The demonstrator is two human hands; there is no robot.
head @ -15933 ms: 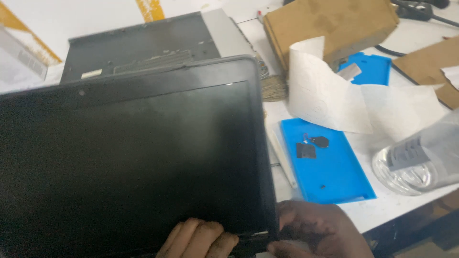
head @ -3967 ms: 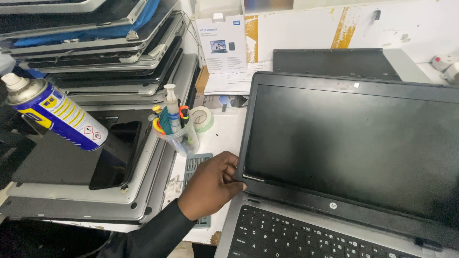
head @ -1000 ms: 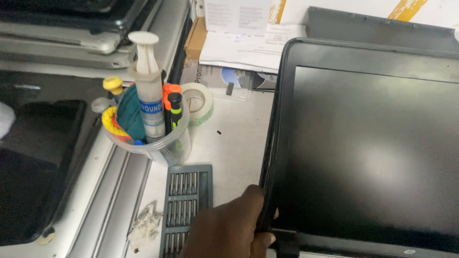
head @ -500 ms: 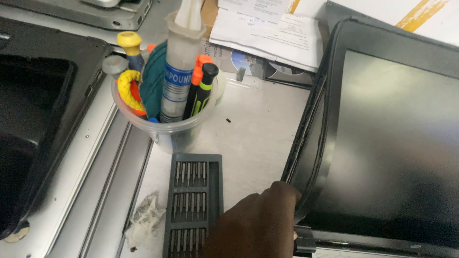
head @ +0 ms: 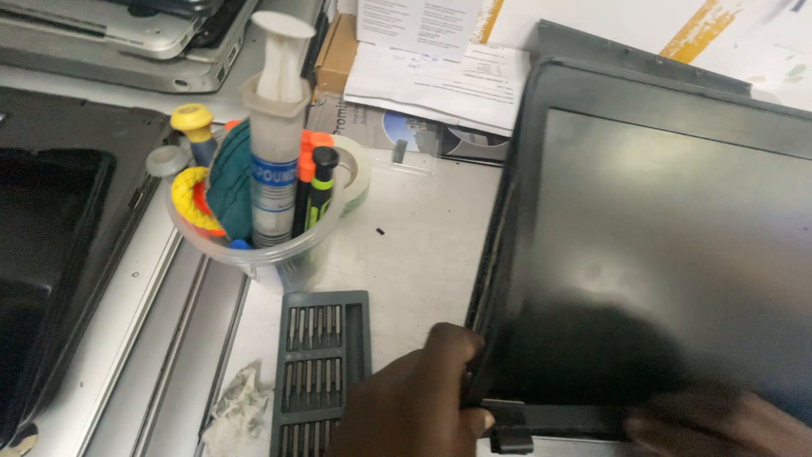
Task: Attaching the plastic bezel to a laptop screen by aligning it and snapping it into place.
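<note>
The left hand (head: pixel 414 406) is pinching the lower left corner of the laptop screen (head: pixel 668 262), fingers curled over the bezel edge and the thumb pressing just beside the hinge (head: pixel 510 438) under it. The grip is closed tight on the bezel (head: pixel 495 254), which is lifting slightly away from the dark panel up along the left side. The right hand (head: pixel 719 423) is lying blurred along the bottom edge of the screen, well to the right of the grip; whether it is gripping or only resting cannot be told. Just left of the gripping hand, a grey bit set (head: pixel 321 355) is lying flat on the bench (head: pixel 414 245), with a crumpled scrap (head: pixel 237 406) beyond it. Up and left of the grip, a clear cup (head: pixel 254 245) is holding a syringe (head: pixel 275 127) and screwdrivers (head: pixel 317 190). Papers (head: pixel 440 72) are lying above it.
</note>
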